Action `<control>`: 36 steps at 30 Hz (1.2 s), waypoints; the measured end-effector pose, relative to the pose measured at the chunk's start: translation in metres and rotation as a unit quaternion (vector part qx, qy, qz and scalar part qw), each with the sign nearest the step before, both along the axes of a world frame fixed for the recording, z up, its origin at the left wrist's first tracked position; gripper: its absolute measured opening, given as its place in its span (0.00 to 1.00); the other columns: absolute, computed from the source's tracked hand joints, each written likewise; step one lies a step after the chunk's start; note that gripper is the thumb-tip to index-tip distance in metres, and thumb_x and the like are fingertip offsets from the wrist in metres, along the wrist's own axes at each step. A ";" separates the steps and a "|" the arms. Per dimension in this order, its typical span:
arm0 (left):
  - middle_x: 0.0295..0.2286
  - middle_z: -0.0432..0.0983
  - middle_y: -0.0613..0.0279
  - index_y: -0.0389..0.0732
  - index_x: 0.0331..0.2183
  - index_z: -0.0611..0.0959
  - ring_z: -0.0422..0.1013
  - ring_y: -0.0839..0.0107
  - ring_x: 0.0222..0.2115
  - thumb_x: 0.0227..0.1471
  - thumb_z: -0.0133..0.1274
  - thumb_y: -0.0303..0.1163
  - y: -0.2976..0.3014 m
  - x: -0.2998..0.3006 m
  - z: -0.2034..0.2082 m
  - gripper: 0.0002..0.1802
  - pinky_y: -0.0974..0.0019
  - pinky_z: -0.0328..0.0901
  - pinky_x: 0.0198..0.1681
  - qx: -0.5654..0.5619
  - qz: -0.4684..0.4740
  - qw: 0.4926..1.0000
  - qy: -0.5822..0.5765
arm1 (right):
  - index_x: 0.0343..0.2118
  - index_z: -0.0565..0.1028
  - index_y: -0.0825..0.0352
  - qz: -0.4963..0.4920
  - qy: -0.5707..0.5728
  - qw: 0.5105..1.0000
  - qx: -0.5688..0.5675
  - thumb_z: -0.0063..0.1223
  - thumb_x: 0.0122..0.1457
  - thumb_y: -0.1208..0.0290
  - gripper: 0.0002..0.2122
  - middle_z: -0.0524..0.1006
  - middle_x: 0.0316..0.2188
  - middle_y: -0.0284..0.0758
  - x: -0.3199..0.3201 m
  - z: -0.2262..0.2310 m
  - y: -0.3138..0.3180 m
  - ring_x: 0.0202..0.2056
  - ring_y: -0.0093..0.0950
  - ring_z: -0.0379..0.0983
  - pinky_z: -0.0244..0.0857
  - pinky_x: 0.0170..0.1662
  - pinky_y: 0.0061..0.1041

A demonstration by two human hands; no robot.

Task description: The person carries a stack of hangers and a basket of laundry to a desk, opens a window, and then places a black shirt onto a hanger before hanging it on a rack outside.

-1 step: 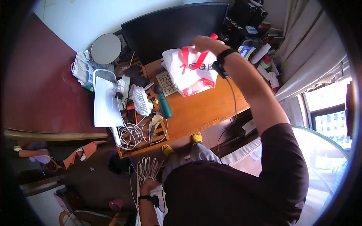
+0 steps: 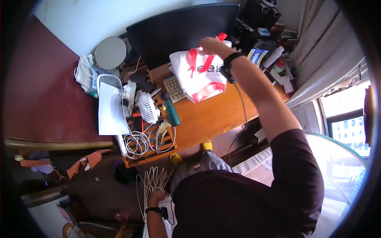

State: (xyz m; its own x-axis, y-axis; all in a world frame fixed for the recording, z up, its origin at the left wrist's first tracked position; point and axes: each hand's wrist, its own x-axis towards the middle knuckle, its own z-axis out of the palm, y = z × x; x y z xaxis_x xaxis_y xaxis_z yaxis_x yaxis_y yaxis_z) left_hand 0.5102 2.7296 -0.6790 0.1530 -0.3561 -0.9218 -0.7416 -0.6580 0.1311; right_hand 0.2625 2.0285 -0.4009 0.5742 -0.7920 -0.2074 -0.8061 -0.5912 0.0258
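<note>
My right hand (image 2: 210,45) is closed on the red handle of a white plastic carrier bag (image 2: 201,73) with red printing. The bag hangs over the desk, just in front of the monitor, and covers part of a beige keyboard (image 2: 175,88). Low down on the left, beside my body, my left hand (image 2: 158,196) grips a bundle of pale wire clothes hangers (image 2: 152,179). Their loops fan out beyond the fingers. The fingertips of the left hand are partly hidden.
On the wooden desk (image 2: 206,123) stand a white fan (image 2: 147,108), a green massage gun (image 2: 172,113) and a coiled white cable (image 2: 137,144). A round mirror (image 2: 110,53) is at the back left, a wide monitor (image 2: 182,29) behind. Bottles and boxes crowd the right end beside a curtain (image 2: 323,59).
My right hand and the carrier bag have shifted very slightly to the left. The left hand with the hangers stays almost where it was.
</note>
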 end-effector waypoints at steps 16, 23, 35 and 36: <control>0.39 0.75 0.36 0.30 0.39 0.81 0.71 0.47 0.43 0.40 0.62 0.53 -0.022 -0.033 0.036 0.35 0.52 0.66 0.46 0.012 0.023 1.000 -0.011 | 0.49 0.71 0.59 -0.144 -0.148 0.947 -0.246 0.49 0.51 0.69 0.19 0.77 0.41 0.36 -0.214 -0.088 -0.057 0.41 0.36 0.74 0.66 0.44 0.37; 0.37 0.76 0.37 0.29 0.37 0.81 0.72 0.46 0.40 0.40 0.62 0.56 -0.036 -0.050 0.032 0.37 0.49 0.67 0.43 0.048 -0.022 0.999 -0.007 | 0.54 0.69 0.52 -0.165 -0.084 0.975 -0.122 0.46 0.57 0.69 0.20 0.79 0.32 0.45 -0.262 -0.107 -0.070 0.33 0.43 0.77 0.71 0.35 0.40; 0.35 0.76 0.34 0.24 0.36 0.79 0.72 0.45 0.40 0.41 0.60 0.60 -0.051 -0.061 0.027 0.42 0.50 0.67 0.40 0.046 -0.002 0.999 -0.025 | 0.31 0.74 0.63 -0.087 -0.071 0.975 -0.189 0.45 0.56 0.69 0.06 0.77 0.22 0.44 -0.269 -0.126 -0.102 0.28 0.44 0.76 0.68 0.30 0.43; 0.36 0.75 0.33 0.24 0.36 0.79 0.72 0.45 0.41 0.42 0.60 0.60 -0.056 -0.061 0.030 0.42 0.50 0.67 0.40 0.033 -0.003 0.999 -0.010 | 0.30 0.74 0.64 -0.089 -0.059 0.975 -0.197 0.44 0.56 0.69 0.07 0.77 0.22 0.44 -0.260 -0.118 -0.101 0.28 0.44 0.76 0.69 0.31 0.42</control>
